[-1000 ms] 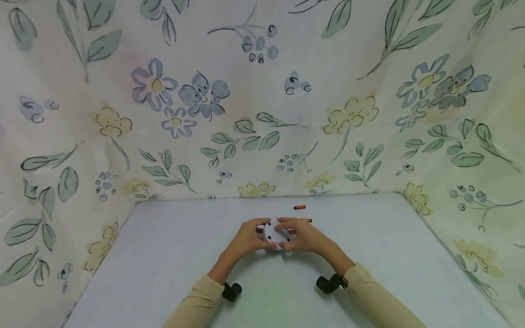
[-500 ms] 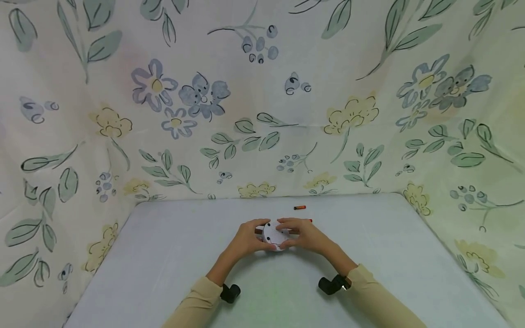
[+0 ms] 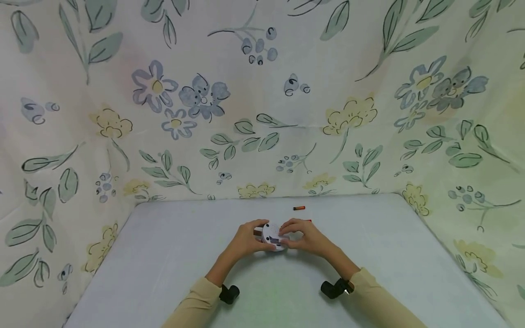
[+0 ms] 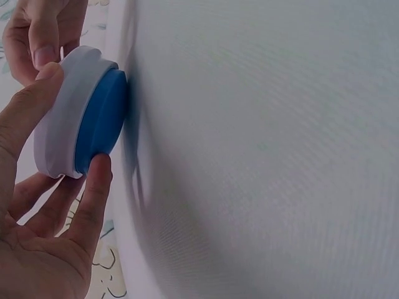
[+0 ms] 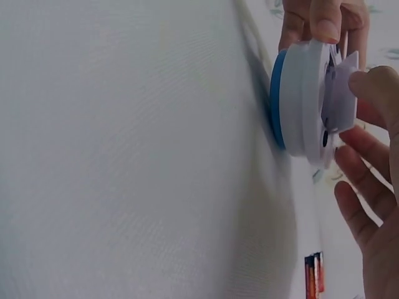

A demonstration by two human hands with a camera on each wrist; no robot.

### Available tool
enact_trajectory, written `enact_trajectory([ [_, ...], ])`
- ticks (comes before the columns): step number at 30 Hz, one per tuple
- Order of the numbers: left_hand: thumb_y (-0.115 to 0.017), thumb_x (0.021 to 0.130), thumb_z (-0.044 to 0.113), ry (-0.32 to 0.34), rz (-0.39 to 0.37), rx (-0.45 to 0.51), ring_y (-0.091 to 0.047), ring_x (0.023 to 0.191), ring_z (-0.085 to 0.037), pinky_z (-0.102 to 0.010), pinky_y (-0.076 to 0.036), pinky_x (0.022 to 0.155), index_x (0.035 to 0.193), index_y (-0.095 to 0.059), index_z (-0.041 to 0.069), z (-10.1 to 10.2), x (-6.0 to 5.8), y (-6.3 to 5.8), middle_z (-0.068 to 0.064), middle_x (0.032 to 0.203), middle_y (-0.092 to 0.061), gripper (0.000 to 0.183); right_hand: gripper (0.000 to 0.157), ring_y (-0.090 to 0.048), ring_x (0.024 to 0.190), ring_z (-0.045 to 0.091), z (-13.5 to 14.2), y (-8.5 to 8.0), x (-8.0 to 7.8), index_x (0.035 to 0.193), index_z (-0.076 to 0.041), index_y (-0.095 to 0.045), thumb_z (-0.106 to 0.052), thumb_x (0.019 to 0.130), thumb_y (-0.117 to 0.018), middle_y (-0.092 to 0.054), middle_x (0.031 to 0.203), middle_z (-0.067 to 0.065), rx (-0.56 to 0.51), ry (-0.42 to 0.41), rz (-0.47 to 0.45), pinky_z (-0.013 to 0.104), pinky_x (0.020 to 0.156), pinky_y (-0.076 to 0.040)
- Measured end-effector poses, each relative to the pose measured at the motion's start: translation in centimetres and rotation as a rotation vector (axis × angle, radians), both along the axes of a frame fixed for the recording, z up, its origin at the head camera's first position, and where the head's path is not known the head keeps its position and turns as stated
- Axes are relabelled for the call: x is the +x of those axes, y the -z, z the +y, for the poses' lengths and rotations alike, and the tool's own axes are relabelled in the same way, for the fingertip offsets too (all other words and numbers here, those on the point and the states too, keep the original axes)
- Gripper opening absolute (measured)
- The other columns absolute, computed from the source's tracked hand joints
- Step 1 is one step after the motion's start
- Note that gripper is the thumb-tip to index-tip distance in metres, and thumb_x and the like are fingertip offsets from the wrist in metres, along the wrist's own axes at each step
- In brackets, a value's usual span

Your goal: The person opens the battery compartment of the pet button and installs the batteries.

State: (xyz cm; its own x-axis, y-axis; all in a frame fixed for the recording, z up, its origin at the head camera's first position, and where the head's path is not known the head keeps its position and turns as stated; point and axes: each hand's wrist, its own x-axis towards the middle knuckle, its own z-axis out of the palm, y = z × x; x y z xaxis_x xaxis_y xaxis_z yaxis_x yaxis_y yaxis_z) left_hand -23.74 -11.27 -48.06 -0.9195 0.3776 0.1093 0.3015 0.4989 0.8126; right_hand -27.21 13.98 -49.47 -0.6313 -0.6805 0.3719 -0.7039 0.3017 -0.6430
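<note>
Between both hands is a round device (image 3: 268,230) with a white body and a blue face, which points down at the table. Its white back, with several dark dots, faces up in the head view. My left hand (image 3: 247,239) grips the rim from the left, thumb at the near side and fingers round the far side. My right hand (image 3: 306,236) pinches a white battery cover (image 5: 341,96), tilted up from the back of the device. A dark recess (image 3: 274,240) shows beside the cover. The recess's inside is too small to make out.
An orange and black battery (image 3: 299,208) lies on the white table (image 3: 184,255) beyond the hands. Another battery (image 3: 309,221) is mostly hidden behind my right hand. A floral cloth (image 3: 262,91) stands behind the table and along its sides.
The cover on the device's back has swung up in my right fingers, and the recess now shows. My right hand has shifted slightly; my left hand keeps its grip.
</note>
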Motion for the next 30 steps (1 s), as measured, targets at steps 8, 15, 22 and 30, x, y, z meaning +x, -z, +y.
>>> enact_trajectory([
  [8,-0.093,0.077,0.025,0.007,0.030,-0.007,-0.067,0.106,-0.031,-0.033,-0.057,0.078,0.140,-0.058,0.001,0.0,0.0,0.1,-0.017,0.137,-0.059,0.076,0.011,-0.065,0.082,0.013,0.0,0.0,0.0,0.105,-0.013,-0.078,-0.010,0.095,-0.074,-0.072,0.099,-0.005,-0.079,-0.027,-0.005,0.037,0.071,-0.057],
  [15,-0.093,0.076,0.025,0.004,0.020,0.000,-0.067,0.107,-0.032,-0.036,-0.057,0.079,0.141,-0.058,0.002,0.0,-0.1,0.3,-0.017,0.137,-0.059,0.077,0.012,-0.065,0.082,0.014,0.1,-0.3,0.3,0.103,-0.012,-0.078,-0.006,0.094,-0.075,-0.072,0.097,0.000,-0.119,-0.013,-0.027,0.031,0.072,-0.057],
  [22,-0.093,0.076,0.025,0.002,0.017,0.001,-0.066,0.108,-0.033,-0.039,-0.057,0.083,0.141,-0.057,0.002,0.0,0.0,0.4,-0.016,0.137,-0.060,0.078,0.016,-0.066,0.082,0.017,0.0,-0.3,0.6,0.100,-0.007,-0.078,0.005,0.088,-0.076,-0.072,0.094,0.008,-0.145,0.008,-0.021,0.033,0.071,-0.057],
  [30,-0.093,0.076,0.027,-0.004,0.020,-0.017,-0.066,0.108,-0.030,-0.041,-0.055,0.086,0.142,-0.057,0.003,-0.1,0.0,0.6,-0.013,0.136,-0.060,0.079,0.012,-0.066,0.081,0.024,0.0,-2.5,1.9,0.098,0.003,-0.075,0.010,0.088,-0.074,-0.072,0.094,0.012,-0.157,0.053,-0.034,0.036,0.072,-0.057],
])
